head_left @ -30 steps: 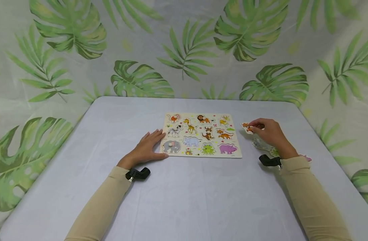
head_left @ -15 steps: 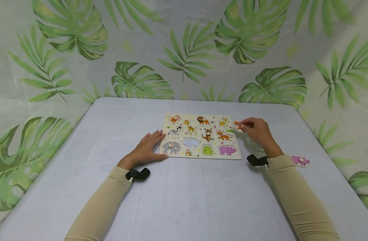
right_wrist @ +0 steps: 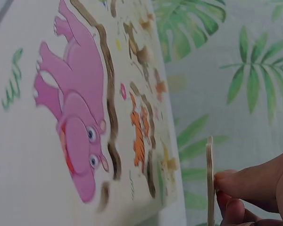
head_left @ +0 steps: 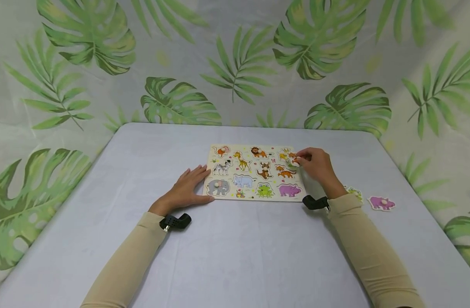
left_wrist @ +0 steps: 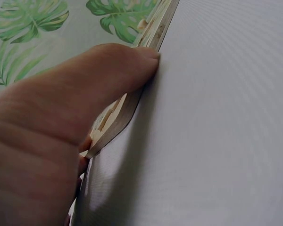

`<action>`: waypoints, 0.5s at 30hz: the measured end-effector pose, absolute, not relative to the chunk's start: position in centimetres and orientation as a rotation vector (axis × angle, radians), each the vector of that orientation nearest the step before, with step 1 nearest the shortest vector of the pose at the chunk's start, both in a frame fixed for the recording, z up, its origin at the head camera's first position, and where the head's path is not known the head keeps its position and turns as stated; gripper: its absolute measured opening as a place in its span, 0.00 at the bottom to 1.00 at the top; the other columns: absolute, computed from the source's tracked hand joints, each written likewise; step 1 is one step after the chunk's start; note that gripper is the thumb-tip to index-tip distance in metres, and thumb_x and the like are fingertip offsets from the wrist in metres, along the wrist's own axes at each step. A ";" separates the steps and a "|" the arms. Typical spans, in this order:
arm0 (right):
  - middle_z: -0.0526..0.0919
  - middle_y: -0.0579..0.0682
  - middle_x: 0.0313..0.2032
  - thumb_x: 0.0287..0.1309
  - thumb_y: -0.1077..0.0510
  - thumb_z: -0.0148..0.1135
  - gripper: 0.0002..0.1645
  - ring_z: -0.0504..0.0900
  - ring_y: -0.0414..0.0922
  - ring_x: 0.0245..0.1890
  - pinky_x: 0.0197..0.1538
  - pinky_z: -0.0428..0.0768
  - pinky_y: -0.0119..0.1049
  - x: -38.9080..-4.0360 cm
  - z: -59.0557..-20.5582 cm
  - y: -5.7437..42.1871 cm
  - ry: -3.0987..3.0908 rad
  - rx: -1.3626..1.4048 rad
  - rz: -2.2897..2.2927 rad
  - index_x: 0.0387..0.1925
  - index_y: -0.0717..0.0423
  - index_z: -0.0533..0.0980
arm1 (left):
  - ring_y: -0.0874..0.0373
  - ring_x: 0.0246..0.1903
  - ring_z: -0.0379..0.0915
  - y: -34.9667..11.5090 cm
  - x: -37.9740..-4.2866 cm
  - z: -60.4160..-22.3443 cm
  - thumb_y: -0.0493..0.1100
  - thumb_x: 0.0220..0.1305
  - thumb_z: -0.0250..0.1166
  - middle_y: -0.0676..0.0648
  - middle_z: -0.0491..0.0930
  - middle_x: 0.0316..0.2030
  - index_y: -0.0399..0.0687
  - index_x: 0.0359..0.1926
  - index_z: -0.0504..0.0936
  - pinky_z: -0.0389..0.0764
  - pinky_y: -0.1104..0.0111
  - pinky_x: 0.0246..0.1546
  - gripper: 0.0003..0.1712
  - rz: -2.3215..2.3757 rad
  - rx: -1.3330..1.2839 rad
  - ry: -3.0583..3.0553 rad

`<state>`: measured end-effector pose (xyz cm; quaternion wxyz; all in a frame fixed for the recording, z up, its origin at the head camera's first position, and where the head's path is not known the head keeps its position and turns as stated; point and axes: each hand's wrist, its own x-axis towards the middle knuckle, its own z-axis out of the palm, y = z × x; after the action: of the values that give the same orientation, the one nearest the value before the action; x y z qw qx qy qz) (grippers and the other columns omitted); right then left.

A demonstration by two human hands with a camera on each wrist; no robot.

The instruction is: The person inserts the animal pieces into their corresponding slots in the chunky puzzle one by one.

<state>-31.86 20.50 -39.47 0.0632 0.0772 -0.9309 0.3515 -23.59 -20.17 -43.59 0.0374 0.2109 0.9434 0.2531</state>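
Observation:
A wooden animal puzzle board (head_left: 258,198) lies on the table. My left hand (head_left: 184,188) rests at its left side, fingers fairly straight and thumb spread; in the left wrist view the thumb (left_wrist: 99,70) lies along the board's edge. Thumb and fingers of my right hand (head_left: 319,166) pinch the tiger puzzle piece (head_left: 295,160) over the board's upper right part, beside the yellow antelope. Seen edge-on in the right wrist view, the thin wooden piece (right_wrist: 210,183) stands upright. The board's tiger recess (head_left: 286,172) and purple hippo recess (head_left: 290,191) show no piece.
Right of the board, a purple hippo piece (head_left: 381,203) with a knob lies on the table (head_left: 239,252). A green frog piece (head_left: 356,193) is partly hidden by my right sleeve. Leaf-patterned cloth (head_left: 235,64) hangs behind the table.
My right hand has moved left with the tiger piece, from beside the board to over its upper right part. The frog and hippo pieces have come into fuller view. My left hand has stayed put.

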 end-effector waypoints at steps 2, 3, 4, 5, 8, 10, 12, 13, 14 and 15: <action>0.82 0.61 0.38 0.65 0.61 0.59 0.11 0.78 0.52 0.36 0.34 0.75 0.39 -31.9 -39.6 20.2 -2.820 0.239 1.070 0.43 0.64 0.81 | 0.52 0.74 0.37 -20.2 -23.6 -43.6 0.66 0.53 0.67 0.46 0.49 0.75 0.46 0.74 0.56 0.34 0.58 0.73 0.55 0.773 0.647 2.897; 0.82 0.60 0.38 0.65 0.61 0.59 0.11 0.78 0.52 0.36 0.34 0.75 0.39 -31.9 -39.6 20.1 -2.826 0.238 1.073 0.43 0.64 0.81 | 0.53 0.74 0.37 -20.2 -23.7 -43.6 0.66 0.53 0.67 0.47 0.49 0.75 0.46 0.74 0.56 0.34 0.58 0.73 0.55 0.772 0.644 2.897; 0.82 0.60 0.38 0.65 0.61 0.59 0.11 0.78 0.51 0.36 0.34 0.75 0.40 -31.9 -39.7 20.0 -2.833 0.238 1.075 0.44 0.63 0.81 | 0.53 0.74 0.37 -20.2 -23.7 -43.5 0.66 0.53 0.67 0.47 0.49 0.75 0.46 0.74 0.56 0.34 0.58 0.73 0.55 0.770 0.642 2.897; 0.82 0.60 0.38 0.65 0.61 0.59 0.11 0.77 0.51 0.36 0.35 0.75 0.40 -31.9 -39.7 19.9 -2.839 0.237 1.081 0.44 0.63 0.81 | 0.53 0.74 0.37 -20.2 -23.7 -43.5 0.66 0.53 0.67 0.47 0.48 0.75 0.47 0.74 0.56 0.34 0.58 0.73 0.55 0.767 0.639 2.897; 0.82 0.59 0.38 0.65 0.60 0.59 0.11 0.77 0.52 0.36 0.35 0.76 0.41 -31.8 -39.8 19.6 -2.854 0.250 1.088 0.44 0.63 0.81 | 0.53 0.74 0.37 -20.2 -23.7 -43.4 0.67 0.53 0.67 0.47 0.48 0.75 0.47 0.74 0.55 0.34 0.58 0.73 0.55 0.767 0.630 2.897; 0.82 0.59 0.38 0.65 0.60 0.59 0.11 0.77 0.52 0.36 0.35 0.76 0.41 -31.6 -39.9 19.4 -2.866 0.267 1.094 0.44 0.62 0.81 | 0.53 0.74 0.37 -20.1 -23.7 -43.4 0.67 0.53 0.67 0.47 0.48 0.75 0.47 0.74 0.55 0.34 0.58 0.73 0.55 0.766 0.628 2.896; 0.82 0.59 0.37 0.65 0.60 0.59 0.11 0.78 0.52 0.36 0.35 0.76 0.41 -31.5 -39.9 19.2 -2.880 0.278 1.102 0.44 0.62 0.81 | 0.53 0.74 0.37 -20.1 -23.6 -43.4 0.67 0.53 0.67 0.47 0.48 0.75 0.47 0.74 0.55 0.34 0.58 0.73 0.55 0.765 0.627 2.894; 0.82 0.59 0.37 0.66 0.60 0.58 0.11 0.78 0.52 0.36 0.36 0.76 0.42 -31.4 -40.0 19.1 -2.890 0.282 1.107 0.44 0.62 0.81 | 0.53 0.74 0.37 -20.1 -23.6 -43.4 0.66 0.53 0.67 0.47 0.48 0.75 0.47 0.74 0.56 0.34 0.57 0.73 0.55 0.765 0.627 2.893; 0.82 0.59 0.37 0.66 0.60 0.58 0.11 0.78 0.52 0.36 0.36 0.76 0.42 -31.3 -40.1 19.1 -2.897 0.283 1.110 0.44 0.62 0.81 | 0.53 0.74 0.37 -20.1 -23.6 -43.4 0.66 0.53 0.67 0.47 0.48 0.75 0.46 0.74 0.56 0.34 0.57 0.73 0.55 0.766 0.628 2.891; 0.82 0.59 0.37 0.66 0.60 0.58 0.11 0.78 0.52 0.36 0.36 0.77 0.42 -31.2 -40.1 19.0 -2.902 0.287 1.113 0.44 0.62 0.81 | 0.53 0.74 0.37 -20.1 -23.6 -43.4 0.66 0.53 0.67 0.46 0.49 0.75 0.46 0.74 0.56 0.34 0.57 0.73 0.56 0.766 0.629 2.890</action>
<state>-31.21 18.99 -40.13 0.0099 0.0919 -0.9297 0.3566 -23.60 -20.10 -43.44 0.0431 0.2058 0.9450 0.2504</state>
